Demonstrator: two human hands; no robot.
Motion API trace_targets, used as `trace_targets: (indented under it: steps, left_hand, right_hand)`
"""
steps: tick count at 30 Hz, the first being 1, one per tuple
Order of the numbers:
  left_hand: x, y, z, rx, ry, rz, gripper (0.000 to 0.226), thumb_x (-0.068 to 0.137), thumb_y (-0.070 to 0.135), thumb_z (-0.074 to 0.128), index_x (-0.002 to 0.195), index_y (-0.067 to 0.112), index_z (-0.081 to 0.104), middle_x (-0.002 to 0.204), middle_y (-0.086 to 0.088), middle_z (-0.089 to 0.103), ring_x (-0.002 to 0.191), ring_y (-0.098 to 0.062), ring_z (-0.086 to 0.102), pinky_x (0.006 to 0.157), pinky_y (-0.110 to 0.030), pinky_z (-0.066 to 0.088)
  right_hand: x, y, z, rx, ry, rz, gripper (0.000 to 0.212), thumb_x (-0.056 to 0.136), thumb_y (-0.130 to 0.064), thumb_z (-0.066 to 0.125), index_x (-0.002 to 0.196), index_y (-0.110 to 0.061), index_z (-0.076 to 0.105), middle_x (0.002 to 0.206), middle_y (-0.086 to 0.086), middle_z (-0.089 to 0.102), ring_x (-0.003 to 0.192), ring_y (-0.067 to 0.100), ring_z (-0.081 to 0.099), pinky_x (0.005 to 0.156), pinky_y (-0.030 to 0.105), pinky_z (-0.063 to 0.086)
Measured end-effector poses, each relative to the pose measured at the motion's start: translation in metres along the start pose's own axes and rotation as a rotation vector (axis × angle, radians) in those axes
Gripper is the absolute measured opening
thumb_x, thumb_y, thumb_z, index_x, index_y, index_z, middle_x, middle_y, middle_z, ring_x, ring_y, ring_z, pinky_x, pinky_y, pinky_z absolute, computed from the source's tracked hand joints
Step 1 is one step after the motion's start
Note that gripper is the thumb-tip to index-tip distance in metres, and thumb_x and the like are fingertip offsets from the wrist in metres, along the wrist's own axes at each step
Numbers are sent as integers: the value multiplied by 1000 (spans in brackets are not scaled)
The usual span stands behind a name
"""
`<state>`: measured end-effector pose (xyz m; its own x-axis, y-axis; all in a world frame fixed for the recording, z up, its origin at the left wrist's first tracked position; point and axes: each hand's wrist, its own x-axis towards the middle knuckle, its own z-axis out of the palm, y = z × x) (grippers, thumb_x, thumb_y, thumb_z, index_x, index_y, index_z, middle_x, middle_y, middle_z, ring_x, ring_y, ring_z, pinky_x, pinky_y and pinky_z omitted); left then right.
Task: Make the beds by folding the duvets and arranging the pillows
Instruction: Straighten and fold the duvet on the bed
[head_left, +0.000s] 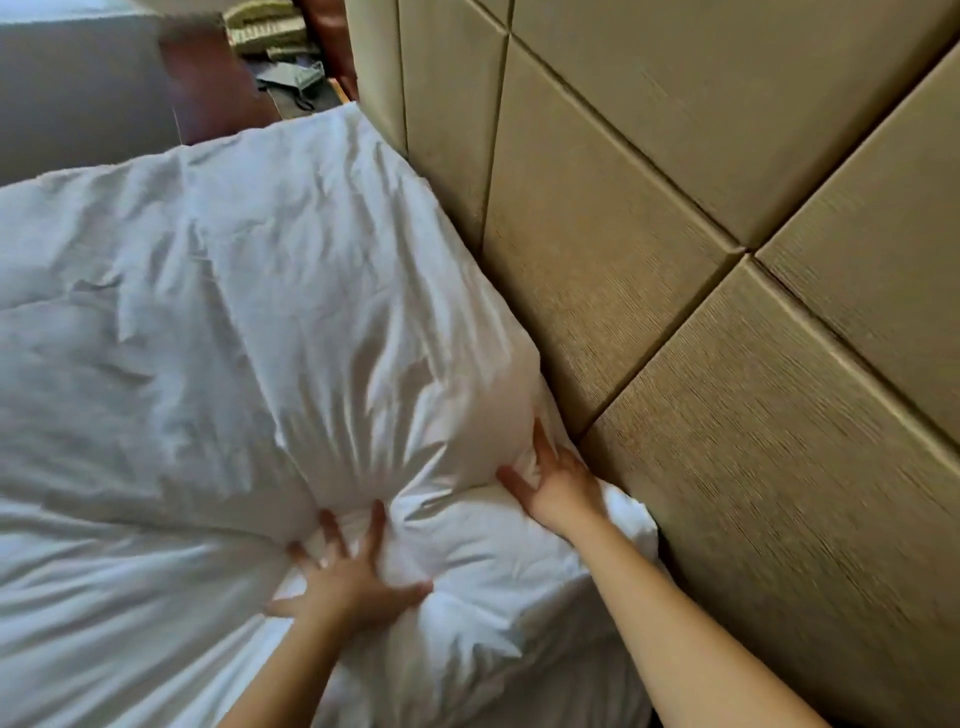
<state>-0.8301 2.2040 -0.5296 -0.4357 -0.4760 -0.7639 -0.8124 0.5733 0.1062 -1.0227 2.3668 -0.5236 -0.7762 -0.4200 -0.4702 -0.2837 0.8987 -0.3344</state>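
The left hand (348, 571) lay flat with its fingers splayed and straight, gripping nothing. Its palm pressed into the lower pillow (467, 577) and its fingertips reached the near edge of the top pillow (249, 291). The right hand (556, 483) was also spread and held nothing. Its fingers pushed against the top pillow's near corner, just beside the headboard (701, 322).

The top pillow was large, white and creased. It lay on the lower pillow with one long side against the headboard. The lower pillow stuck out beneath it toward the person, and its puffed corner touched the headboard under the right forearm. Both pillows sat at the head of the bed, with white bedding (88, 603) spreading away to the left of them.

The headboard was made of beige padded panels with deep seams between them. Past the far end of the top pillow stood a dark wooden nightstand (208, 83), and a phone (304, 80) lay near it, blurred.
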Motion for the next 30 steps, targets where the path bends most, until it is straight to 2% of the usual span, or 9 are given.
trace_targets:
  steps: [2,5,7,10,12,17,22,26,30]
  left_hand:
    - [1,1,-13,101,-19,6,122,55,91,46,142,44,-23,152,-22,-26,141,-48,-8,108,-65,20]
    - [-33,15,4,262,412,245,85,79,70,41,145,18,29,147,-20,35,129,-34,42,97,-53,42]
    - [-62,16,43,196,476,442,70,86,67,26,132,18,46,133,-14,56,116,-28,56,86,-53,44]
    - [-77,-11,108,317,659,636,57,93,52,23,148,38,15,155,-7,21,144,-26,18,93,-60,27]
    - [-62,-23,125,392,782,669,60,91,34,28,148,42,9,156,-7,15,146,-30,5,92,-69,23]
    - [-47,0,110,360,684,563,72,76,14,35,146,27,25,117,-17,59,93,-40,59,68,-50,51]
    - [-50,9,72,179,540,488,64,48,18,68,108,26,47,68,1,65,51,-25,64,37,-29,47]
    - [-82,-2,65,96,688,665,29,58,31,50,86,28,44,62,4,62,62,-17,58,49,-30,43]
    - [-75,-18,96,283,365,609,49,44,26,69,86,29,44,66,10,60,62,-12,59,43,-28,46]
  right_hand:
    - [-3,1,-7,-9,3,32,104,65,-89,30,150,-33,9,147,10,37,133,31,37,108,39,32]
    - [-36,16,0,-35,324,166,81,74,-73,47,132,-16,47,119,15,57,112,35,53,96,41,40]
    - [-67,30,20,30,462,259,88,63,-77,45,114,-7,60,101,18,63,94,37,61,83,43,48]
    - [-95,41,43,351,381,548,126,47,-97,29,124,0,51,118,24,56,108,42,53,90,48,44]
    - [-91,45,43,574,219,817,127,49,-92,49,135,1,38,134,24,44,123,40,44,99,45,38]
    - [-64,60,45,999,142,910,93,59,-57,80,126,2,54,126,18,58,114,31,58,97,38,47]
    - [-73,60,22,1445,211,805,31,71,-10,78,97,3,67,85,11,67,74,27,64,62,23,55]
    - [-113,72,0,1847,121,545,44,61,-3,66,104,-8,69,101,8,71,87,24,68,77,35,52]
    - [-132,84,58,1595,271,884,63,45,-26,88,100,-4,66,111,16,66,79,27,64,72,38,54]
